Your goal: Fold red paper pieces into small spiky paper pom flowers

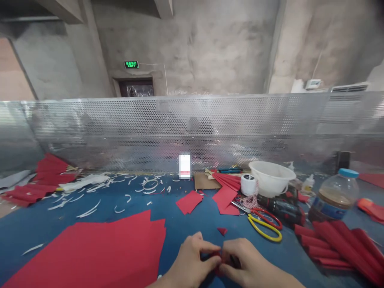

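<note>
Near the front edge of the view, my left hand (194, 259) and my right hand (246, 258) meet fingertip to fingertip. Both pinch a small folded piece of red paper (216, 255), which the fingers mostly cover. A red paper scrap (222, 231) lies on the blue table just beyond them. Large red paper sheets (99, 252) are stacked left of my left hand. To the right of my right hand are scissors (264, 226) with one yellow and one red handle, and a bundle of rolled red paper (339, 246).
Beyond my hands lie smaller red paper pieces (189, 202) and cardboard (206, 182). A white spool (249, 185), white bowl (271, 178), power drill (282, 209) and plastic bottle (334, 196) stand at the right. White strips (90, 210) litter the left. A perforated metal screen (126, 120) borders the back.
</note>
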A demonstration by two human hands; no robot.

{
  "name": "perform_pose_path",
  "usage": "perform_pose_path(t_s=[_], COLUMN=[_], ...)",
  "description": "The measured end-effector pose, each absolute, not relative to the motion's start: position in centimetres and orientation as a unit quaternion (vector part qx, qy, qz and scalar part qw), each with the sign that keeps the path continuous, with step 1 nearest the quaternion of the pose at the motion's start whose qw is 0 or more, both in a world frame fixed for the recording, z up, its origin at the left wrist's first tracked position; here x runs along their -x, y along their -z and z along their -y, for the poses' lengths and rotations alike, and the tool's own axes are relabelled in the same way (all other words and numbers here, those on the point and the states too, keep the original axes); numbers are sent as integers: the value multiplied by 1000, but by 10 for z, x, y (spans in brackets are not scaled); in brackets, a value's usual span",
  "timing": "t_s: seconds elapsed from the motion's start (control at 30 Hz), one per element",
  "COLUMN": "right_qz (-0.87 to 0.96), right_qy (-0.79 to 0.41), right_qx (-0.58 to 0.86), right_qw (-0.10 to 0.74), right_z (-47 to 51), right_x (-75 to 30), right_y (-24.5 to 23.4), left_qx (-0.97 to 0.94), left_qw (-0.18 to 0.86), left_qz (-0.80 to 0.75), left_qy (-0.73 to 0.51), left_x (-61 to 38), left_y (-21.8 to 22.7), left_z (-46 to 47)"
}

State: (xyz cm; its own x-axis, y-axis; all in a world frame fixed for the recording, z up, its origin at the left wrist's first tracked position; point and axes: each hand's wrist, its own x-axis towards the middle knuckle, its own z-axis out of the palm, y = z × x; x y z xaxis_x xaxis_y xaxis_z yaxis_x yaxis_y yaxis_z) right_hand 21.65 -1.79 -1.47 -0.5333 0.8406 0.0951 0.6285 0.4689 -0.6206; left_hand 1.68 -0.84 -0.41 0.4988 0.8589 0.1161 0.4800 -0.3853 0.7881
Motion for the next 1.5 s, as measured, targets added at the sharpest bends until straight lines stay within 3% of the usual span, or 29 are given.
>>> perform_pose_path(t_s=[0.2, 0.63, 1.03, 1.2, 1.33, 1.5], right_qz=[838, 828, 858, 800, 812, 828], right_qy=[-263, -231, -220, -136, -21, -56], right_qx=[431, 471, 409, 485, 506, 487], right_qw=[206, 199, 219, 325, 290, 271], right_z=[16, 16, 26, 11, -8, -12], right_x=[-220, -222, -218, -223, -230, -233], right_y=[21, 29, 27, 28, 35, 39], left_qx=[-785, -709, -744, -765, -775, -787], left_qw=[339, 506, 451, 413, 392, 382], left_qz=[-441, -401, -417, -419, -423, -406], left_qy=[-271, -284, -263, -263, -258, -264], left_x=[-16, -10, -11, -14, -15, -15], left_y=[4, 20, 23, 18, 17, 15], left_z=[13, -4, -6, -1, 0, 0])
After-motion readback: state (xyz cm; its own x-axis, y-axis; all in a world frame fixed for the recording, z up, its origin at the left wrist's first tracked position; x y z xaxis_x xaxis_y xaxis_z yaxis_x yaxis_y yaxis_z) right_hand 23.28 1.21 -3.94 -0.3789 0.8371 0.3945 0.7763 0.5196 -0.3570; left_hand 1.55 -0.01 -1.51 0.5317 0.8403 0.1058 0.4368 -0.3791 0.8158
